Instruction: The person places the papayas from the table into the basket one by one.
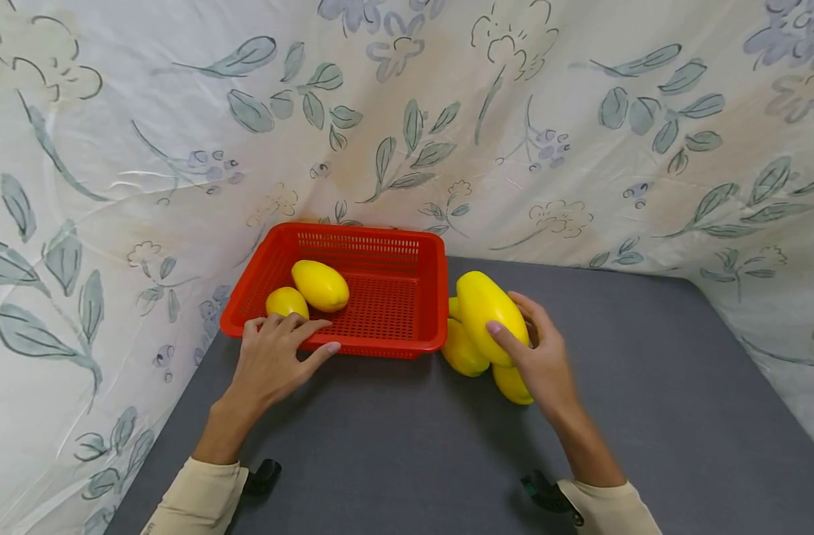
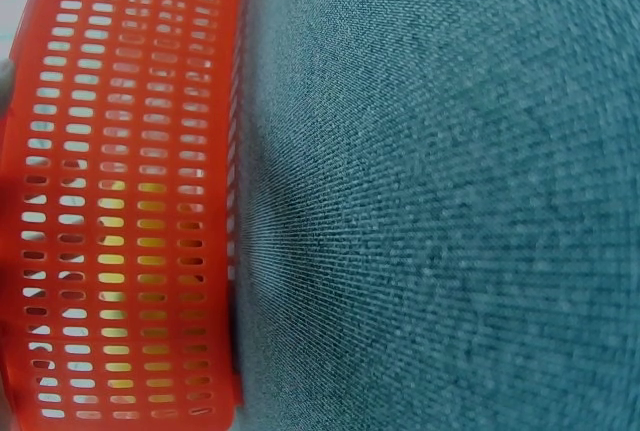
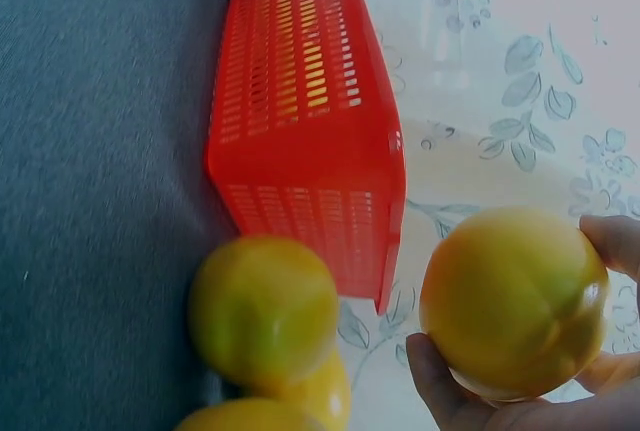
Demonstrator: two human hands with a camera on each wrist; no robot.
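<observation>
A red plastic basket (image 1: 353, 346) with perforated sides holds two yellow mangoes, one mango (image 1: 320, 286) lying behind a second mango (image 1: 287, 302). My left hand (image 1: 273, 364) grips the basket's near rim at the left, its fingers over the edge. To the right of the basket, my right hand (image 1: 543, 360) holds another mango (image 1: 490, 316) between thumb and fingers, raised above the table in the right wrist view. Below it several more mangoes lie close together; one mango (image 3: 263, 311) is right by the basket's end wall, and another mango (image 1: 512, 384) sits nearer me.
Dark grey cloth covers the table (image 1: 393, 446). Behind and at both sides hangs a pale curtain (image 1: 407, 148) with a leaf and flower print, close to the basket's far side. Black straps (image 1: 262, 478) sit at the wrists near the cream sleeves.
</observation>
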